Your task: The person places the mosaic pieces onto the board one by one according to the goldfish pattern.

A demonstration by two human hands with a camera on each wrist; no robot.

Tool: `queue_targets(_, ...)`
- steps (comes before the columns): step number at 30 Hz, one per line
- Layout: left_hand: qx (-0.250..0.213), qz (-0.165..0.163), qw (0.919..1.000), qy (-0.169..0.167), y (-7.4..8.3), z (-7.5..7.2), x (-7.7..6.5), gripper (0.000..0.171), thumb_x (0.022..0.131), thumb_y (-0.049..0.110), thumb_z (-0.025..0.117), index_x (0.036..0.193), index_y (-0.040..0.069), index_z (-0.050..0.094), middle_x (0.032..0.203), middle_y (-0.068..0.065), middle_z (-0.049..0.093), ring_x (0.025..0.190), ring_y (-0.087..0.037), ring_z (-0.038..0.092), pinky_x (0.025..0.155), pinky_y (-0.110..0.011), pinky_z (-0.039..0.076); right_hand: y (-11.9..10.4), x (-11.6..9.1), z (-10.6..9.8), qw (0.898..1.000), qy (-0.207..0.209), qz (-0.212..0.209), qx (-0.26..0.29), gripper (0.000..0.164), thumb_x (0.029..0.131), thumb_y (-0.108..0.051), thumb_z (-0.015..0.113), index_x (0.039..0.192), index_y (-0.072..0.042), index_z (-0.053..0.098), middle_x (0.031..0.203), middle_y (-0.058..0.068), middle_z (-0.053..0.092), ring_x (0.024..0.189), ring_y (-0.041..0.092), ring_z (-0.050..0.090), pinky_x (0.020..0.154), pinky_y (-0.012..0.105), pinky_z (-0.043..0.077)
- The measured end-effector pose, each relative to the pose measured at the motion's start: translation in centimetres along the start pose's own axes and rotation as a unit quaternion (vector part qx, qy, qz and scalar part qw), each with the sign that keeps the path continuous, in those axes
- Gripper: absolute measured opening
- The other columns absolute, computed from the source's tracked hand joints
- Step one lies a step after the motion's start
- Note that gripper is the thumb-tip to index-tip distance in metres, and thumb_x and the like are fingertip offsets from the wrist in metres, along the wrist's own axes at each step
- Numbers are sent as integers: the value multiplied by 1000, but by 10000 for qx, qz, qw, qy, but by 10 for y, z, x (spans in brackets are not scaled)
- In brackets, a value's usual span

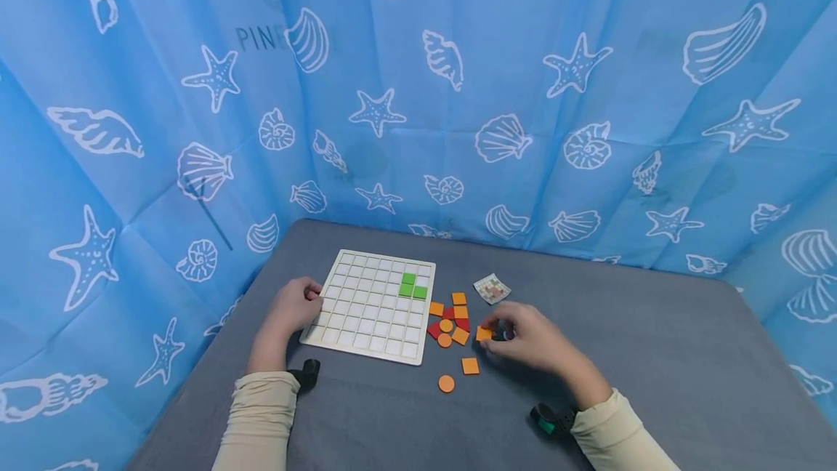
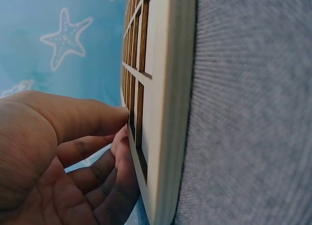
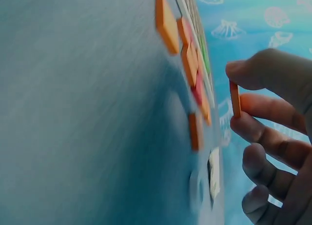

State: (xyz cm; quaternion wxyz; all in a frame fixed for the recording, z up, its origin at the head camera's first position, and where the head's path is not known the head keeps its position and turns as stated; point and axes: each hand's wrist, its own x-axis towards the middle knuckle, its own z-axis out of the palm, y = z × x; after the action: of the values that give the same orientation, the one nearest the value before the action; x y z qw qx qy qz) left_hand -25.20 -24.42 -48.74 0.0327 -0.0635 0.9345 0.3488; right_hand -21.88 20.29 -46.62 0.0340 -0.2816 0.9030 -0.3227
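A white gridded board (image 1: 361, 348) with a pale wooden frame lies on the table's left half. Three green square tiles (image 1: 407, 289) sit in its cells near the right edge. My left hand (image 1: 296, 305) grips the board's left edge, thumb on the frame (image 2: 161, 186) and fingers curled against the side. To the right of the board, my right hand (image 1: 531, 340) holds an orange square tile (image 3: 235, 99), pinched between thumb and fingertips above the table. Orange square tiles (image 1: 461, 336), orange round tiles (image 1: 445, 340) and red tiles (image 1: 462, 324) lie loosely heaped between board and right hand.
A small card with a grid pattern (image 1: 492, 288) lies behind the right hand. Nearer the front are a single orange square (image 1: 470, 366) and an orange disc (image 1: 446, 384). A blue curtain with shells (image 1: 445, 137) hangs behind the grey table (image 1: 392, 420).
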Motion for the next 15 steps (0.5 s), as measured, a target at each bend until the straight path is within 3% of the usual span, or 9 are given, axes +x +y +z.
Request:
queue_targets(5,-3,-3,10000,-26,1,-1,0,29,102,13,59,126,-2,66,106,-16,66,90,-28,61,78,-45,51,-19,22,9,9992,233,-273,-184,16,90,-23,85,103,-16,79,92,-2,72,71,10,57,63,24,48)
queue_targets(11,-42,40,10000,-16,1,-2,1,29,102,14,58,126,-2,66,107,-17,66,90,-28,61,78,-45,51,-43,57,27,9994,169,-222,-190,20,92,-25,84,107,-13,80,97,0,72,66,10,56,60,24,47)
queue_targets(15,-60,49,10000,-32,1,-1,1,30,102,13,58,127,-3,65,108,-18,66,91,-29,61,79,-46,51,-59,80,41,9993,107,-223,-270,20,93,-25,81,110,-13,80,102,1,73,72,11,60,63,26,49)
